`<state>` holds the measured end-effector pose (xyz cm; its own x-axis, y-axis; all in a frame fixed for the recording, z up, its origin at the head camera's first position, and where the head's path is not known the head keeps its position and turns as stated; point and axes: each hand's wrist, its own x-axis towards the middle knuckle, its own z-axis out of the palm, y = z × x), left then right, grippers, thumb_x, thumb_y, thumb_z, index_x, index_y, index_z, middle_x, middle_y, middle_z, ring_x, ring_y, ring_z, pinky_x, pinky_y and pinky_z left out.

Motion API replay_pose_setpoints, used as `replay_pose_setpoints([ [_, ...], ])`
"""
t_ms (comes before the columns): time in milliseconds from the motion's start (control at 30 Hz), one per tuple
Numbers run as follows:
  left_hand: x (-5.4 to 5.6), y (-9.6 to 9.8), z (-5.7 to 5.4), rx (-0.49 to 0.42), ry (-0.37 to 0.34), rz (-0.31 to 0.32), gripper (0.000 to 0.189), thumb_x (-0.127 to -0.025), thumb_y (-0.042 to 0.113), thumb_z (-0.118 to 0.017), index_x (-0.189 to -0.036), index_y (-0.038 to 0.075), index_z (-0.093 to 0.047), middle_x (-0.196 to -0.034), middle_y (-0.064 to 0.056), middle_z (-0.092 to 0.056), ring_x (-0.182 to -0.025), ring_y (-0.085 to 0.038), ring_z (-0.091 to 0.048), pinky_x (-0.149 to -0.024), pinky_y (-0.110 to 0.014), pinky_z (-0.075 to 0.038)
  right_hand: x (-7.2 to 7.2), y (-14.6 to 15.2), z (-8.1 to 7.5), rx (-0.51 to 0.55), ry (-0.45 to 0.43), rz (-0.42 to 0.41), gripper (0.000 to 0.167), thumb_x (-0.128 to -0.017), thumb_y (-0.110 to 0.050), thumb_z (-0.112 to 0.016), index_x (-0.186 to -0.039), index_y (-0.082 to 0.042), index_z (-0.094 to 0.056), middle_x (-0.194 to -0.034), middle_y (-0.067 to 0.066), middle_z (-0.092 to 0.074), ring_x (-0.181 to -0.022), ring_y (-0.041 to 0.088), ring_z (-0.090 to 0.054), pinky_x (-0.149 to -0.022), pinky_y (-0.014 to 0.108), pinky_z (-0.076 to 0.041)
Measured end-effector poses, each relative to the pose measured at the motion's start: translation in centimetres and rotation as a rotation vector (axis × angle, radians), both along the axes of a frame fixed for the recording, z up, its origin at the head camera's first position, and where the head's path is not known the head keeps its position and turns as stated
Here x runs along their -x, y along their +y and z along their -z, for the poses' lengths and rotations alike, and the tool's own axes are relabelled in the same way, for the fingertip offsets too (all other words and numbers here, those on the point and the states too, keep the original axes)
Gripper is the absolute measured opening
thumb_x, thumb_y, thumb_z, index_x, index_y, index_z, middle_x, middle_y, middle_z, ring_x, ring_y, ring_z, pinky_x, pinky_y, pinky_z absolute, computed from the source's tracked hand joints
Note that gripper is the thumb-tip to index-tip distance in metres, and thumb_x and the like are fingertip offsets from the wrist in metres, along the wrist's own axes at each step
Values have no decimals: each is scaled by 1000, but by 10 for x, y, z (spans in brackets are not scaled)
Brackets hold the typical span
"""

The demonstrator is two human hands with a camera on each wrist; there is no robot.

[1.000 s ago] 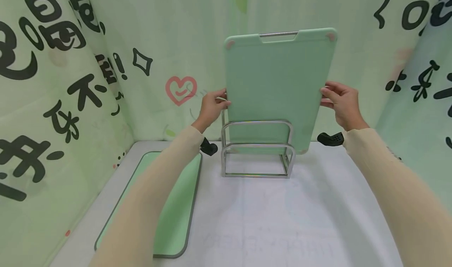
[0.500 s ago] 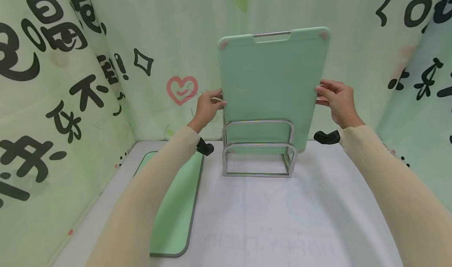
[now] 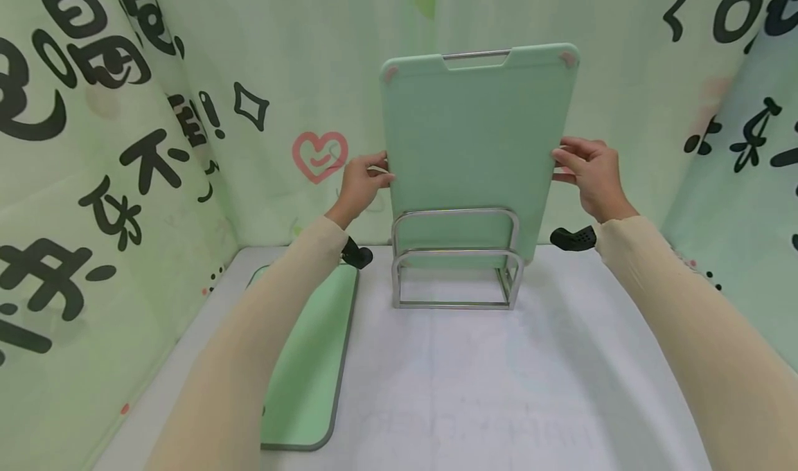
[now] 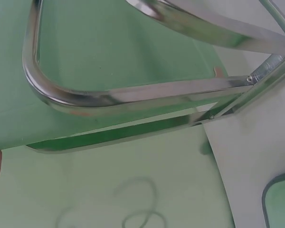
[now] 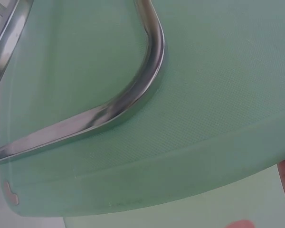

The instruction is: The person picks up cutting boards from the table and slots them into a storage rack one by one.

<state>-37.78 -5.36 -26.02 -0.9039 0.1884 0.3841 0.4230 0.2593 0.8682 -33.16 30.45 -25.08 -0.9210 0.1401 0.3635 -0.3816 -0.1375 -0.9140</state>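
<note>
A pale green cutting board [image 3: 476, 131] stands upright, slightly tilted, in a metal rack [image 3: 458, 253] on the table. Its slotted handle is at the top, and pinkish marks show at the corners. My left hand [image 3: 360, 185] pinches the board's left edge between thumb and fingers. On the opposite side, my right hand [image 3: 592, 176] pinches the right edge a little higher. In the left wrist view the board passes behind the rack's bent front bars [image 4: 133, 95]. The right wrist view shows the board's lower corner reaching past a rack bar [image 5: 154, 52].
A second green board [image 3: 312, 367] with a grey rim lies flat on the white table [image 3: 499, 388] at the left, partly under my left forearm. Pale green printed curtains [image 3: 280, 41] enclose the table at the back and both sides.
Both hands have moved left together with the cutting board, which now sits further over the rack. The rack and the flat board have stayed in place.
</note>
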Motion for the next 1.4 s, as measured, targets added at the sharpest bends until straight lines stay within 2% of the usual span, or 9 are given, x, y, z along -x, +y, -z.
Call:
replay_pose_setpoints([
  [433, -1, -5, -5, -7, -17, -10, 50, -87, -2, -62, -135, 0, -48, -109, -24, -59, -101, -33, -65, -84, -32, -56, 2, -5, 0, -17, 9, -1, 13, -82, -10, -69, -95, -13, -71, -114, -3, -38, -73, 7, -65, -60, 20, -56],
  [567, 0, -7, -7, 2, -24, -16, 49, -87, -1, -63, -134, 2, -50, -108, -23, -59, -101, -32, -65, -84, -32, -56, 2, -6, -1, -17, 14, -14, 14, -83, -9, -69, -97, -12, -72, -109, -2, -48, -73, 7, -65, -59, 20, -57],
  [667, 0, -10, -8, 9, -25, -15, 49, -87, 0, -63, -134, 3, -51, -108, -22, -59, -100, -31, -65, -84, -32, -56, 2, -9, -2, -17, 31, -32, 14, -84, -7, -67, -96, -13, -72, -93, -2, -61, -72, 8, -66, -59, 21, -57],
  [767, 0, -13, -8, 9, -26, -14, 48, -87, 1, -63, -133, 4, -52, -107, -21, -59, -100, -31, -66, -84, -32, -56, 3, -12, -1, -7, 42, -44, 14, -84, -5, -68, -95, -11, -72, -81, -2, -67, -71, 8, -67, -59, 22, -57],
  [1133, 1, -17, -4, -15, -46, -15, 50, -87, 2, -63, -135, 5, -50, -110, -22, -58, -104, -30, -65, -86, -32, -55, 4, -13, 1, -9, 18, -53, 13, -83, -8, -68, -94, -15, -71, -80, -4, -69, -72, 7, -66, -59, 21, -56],
  [1400, 0, -21, -3, -4, -26, -12, 50, -88, 3, -63, -136, 4, -49, -111, -21, -59, -105, -31, -64, -87, -32, -55, 7, -16, 0, -7, 3, -64, 13, -84, -8, -67, -94, -15, -71, -80, -4, -68, -72, 8, -66, -59, 21, -56],
])
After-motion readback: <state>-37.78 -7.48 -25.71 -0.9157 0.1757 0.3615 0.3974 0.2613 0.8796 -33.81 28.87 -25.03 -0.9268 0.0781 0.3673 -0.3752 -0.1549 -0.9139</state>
